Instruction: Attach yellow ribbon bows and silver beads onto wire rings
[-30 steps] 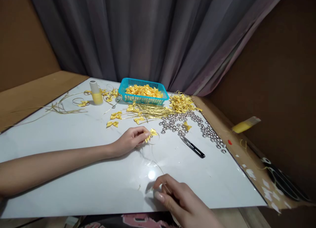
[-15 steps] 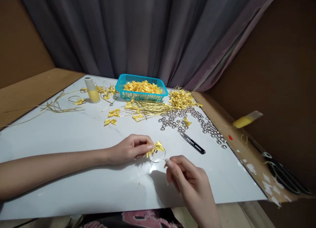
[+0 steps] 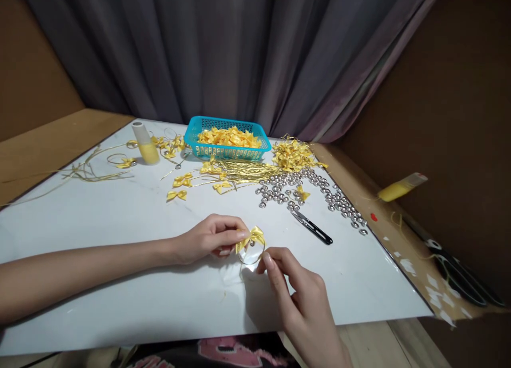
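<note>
My left hand (image 3: 215, 236) pinches a yellow satin ribbon bow (image 3: 256, 233) between thumb and fingers above the white tabletop. A small silver bead (image 3: 252, 243) sits at the bow's middle. From the bow hangs a round loop of thin gold cord (image 3: 250, 263). The thumb and forefinger of my right hand (image 3: 297, 285) are closed together at the loop's right side, and seem to pinch the cord there. Thread snips (image 3: 313, 228) with black handles lie beyond my right hand, near many loose silver beads (image 3: 275, 190).
Behind stands a blue basket (image 3: 227, 154) of yellow bows, with a bow pile (image 3: 293, 155) and gold cords (image 3: 247, 171) beside it. A glue bottle (image 3: 146, 144) stands at left. Scissors (image 3: 459, 277) and another yellow-filled bottle (image 3: 403, 187) are on the right.
My right hand has moved left and slightly up, bringing its fingertips to the cord loop. My left hand still holds the bow in nearly the same place.
</note>
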### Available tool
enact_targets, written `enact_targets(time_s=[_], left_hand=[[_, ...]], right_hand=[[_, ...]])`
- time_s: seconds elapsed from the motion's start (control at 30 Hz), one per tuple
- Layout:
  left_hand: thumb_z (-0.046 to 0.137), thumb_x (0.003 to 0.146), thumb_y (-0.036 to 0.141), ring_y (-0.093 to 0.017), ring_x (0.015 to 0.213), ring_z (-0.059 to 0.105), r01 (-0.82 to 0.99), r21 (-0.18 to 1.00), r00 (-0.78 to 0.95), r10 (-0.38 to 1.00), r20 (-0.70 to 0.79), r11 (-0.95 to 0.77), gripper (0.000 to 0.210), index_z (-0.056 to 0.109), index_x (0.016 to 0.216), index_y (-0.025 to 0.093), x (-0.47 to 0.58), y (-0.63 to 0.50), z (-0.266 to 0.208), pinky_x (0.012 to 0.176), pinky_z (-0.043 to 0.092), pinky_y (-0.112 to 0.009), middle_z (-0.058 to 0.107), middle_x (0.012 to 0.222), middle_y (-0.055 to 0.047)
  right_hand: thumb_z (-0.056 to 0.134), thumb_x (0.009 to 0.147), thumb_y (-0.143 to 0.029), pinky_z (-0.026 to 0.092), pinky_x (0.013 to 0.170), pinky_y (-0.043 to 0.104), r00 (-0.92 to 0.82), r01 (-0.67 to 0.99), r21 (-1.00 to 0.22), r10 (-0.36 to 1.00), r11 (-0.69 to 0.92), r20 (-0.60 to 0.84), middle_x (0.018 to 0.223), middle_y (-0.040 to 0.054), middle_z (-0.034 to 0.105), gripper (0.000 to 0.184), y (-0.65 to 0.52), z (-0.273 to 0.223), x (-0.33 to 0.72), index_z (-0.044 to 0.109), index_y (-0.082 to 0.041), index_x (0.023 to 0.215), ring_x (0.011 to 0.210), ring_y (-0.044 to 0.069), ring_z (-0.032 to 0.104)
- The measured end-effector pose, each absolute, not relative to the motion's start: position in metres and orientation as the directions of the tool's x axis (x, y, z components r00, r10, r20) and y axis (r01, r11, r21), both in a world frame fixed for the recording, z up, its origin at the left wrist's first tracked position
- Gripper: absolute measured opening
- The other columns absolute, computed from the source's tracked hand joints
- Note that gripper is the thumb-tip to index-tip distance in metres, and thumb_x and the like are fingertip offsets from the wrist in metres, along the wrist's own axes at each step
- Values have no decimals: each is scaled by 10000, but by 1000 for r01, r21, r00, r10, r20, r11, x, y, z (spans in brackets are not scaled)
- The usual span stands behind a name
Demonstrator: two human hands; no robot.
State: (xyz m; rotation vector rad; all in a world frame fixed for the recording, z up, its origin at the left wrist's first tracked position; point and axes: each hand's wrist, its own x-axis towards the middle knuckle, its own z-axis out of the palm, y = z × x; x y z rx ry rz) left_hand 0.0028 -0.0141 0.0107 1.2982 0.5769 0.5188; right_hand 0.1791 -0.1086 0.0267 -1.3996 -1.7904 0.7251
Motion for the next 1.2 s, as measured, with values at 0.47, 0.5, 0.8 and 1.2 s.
enact_targets(time_s=[0.47, 0.5, 0.8, 1.2], left_hand=[[592, 825, 409, -51, 416, 288, -86, 958, 778, 619, -106, 272, 298, 535, 713, 139, 1, -13, 8, 406, 194, -193, 390, 494, 67], [592, 827, 406, -51, 417, 287, -91, 957, 780, 617, -103, 275, 295, 536, 715, 138, 1, -12, 8, 406, 196, -192, 390, 495, 67], [587, 831, 414, -55, 416, 296, -76, 960, 772, 625, -115, 270, 299, 549, 733, 134, 1, -12, 6, 404, 200, -191, 388, 485, 67], [589, 844, 380, -51, 434, 303, -104, 957, 779, 621, -90, 269, 278, 545, 731, 130, 0, -12, 7, 412, 207, -184, 392, 519, 62]], right_hand=[[351, 955, -244, 390, 525, 232, -137, 553, -780, 955, 293, 261, 681, -10, 576, 220, -110, 27, 178, 524, -197, 829, 553, 103, 497], [352, 955, -246, 388, 522, 232, -142, 553, -780, 955, 293, 259, 679, -11, 574, 222, -110, 27, 178, 523, -197, 823, 546, 102, 491], [351, 959, -227, 387, 529, 226, -152, 553, -772, 949, 314, 276, 679, -14, 573, 212, -108, 25, 176, 520, -197, 833, 550, 98, 495], [337, 964, -234, 378, 514, 225, -160, 548, -779, 952, 305, 260, 687, -12, 580, 228, -110, 27, 176, 513, -195, 825, 558, 92, 505]])
